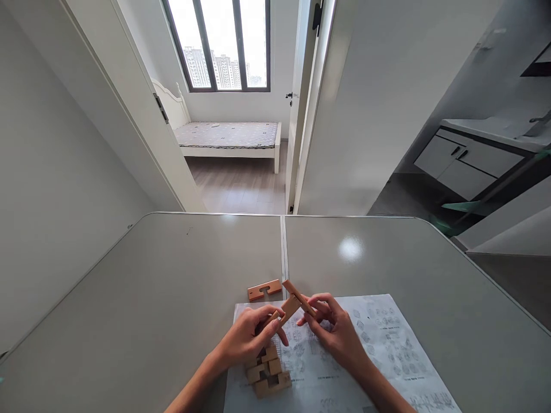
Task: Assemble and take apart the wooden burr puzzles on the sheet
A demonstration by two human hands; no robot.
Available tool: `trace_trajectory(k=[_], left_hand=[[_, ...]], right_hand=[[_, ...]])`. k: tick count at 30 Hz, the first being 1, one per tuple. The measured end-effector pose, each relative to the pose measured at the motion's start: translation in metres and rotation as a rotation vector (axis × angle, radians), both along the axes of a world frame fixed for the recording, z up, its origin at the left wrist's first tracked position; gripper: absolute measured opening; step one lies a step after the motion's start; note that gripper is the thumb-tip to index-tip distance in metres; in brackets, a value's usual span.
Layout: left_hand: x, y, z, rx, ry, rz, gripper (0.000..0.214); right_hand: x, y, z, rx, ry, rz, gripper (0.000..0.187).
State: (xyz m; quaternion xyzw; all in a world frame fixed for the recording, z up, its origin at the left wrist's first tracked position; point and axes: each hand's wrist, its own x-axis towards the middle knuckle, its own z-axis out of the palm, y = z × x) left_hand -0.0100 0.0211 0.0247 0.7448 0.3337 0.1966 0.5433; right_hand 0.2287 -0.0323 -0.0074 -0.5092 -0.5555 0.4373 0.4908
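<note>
My left hand (258, 331) is closed on a wooden puzzle piece (290, 310), pinched between thumb and fingers. Meeting its far end at an angle is a second, flat wooden puzzle piece (297, 294), gripped by my right hand (333, 325). The two pieces touch or overlap; whether they interlock I cannot tell. Just beyond my left hand, a notched wooden piece (270, 288) lies on the table. Several notched wooden blocks (273, 384) sit close together below my left hand, partly covered by it.
A printed instruction sheet (387, 350) with small diagrams lies under my hands on the grey table (172, 287). A seam (283, 246) runs down the table's middle. Beyond the far edge are an open door (297, 115), a bed (228, 135) and a window; a cabinet (469, 155) stands at right.
</note>
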Motion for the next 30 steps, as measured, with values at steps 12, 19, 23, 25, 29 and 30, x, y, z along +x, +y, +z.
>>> trace_trajectory(k=[12,19,23,25,29,30], left_hand=[[0.001,0.001,0.001,0.059,0.015,0.003,0.04],[0.001,0.0,-0.003,0.024,-0.016,0.055,0.038],[0.0,0.0,-0.008,-0.009,-0.047,0.095,0.038],[0.0,0.0,-0.01,-0.021,-0.069,0.112,0.039],[0.0,0.001,-0.011,-0.058,-0.108,0.153,0.041],[0.0,0.001,-0.011,-0.065,-0.114,0.159,0.041]], right_hand=[[0.004,0.005,-0.012,0.148,-0.04,0.041,0.034],[0.005,0.005,-0.011,0.176,-0.064,0.049,0.037],[0.004,0.003,-0.009,0.188,-0.086,0.063,0.041],[0.003,0.002,-0.007,0.188,-0.106,0.081,0.044],[0.002,0.0,-0.003,0.183,-0.135,0.137,0.053],[0.002,0.0,-0.003,0.185,-0.139,0.158,0.054]])
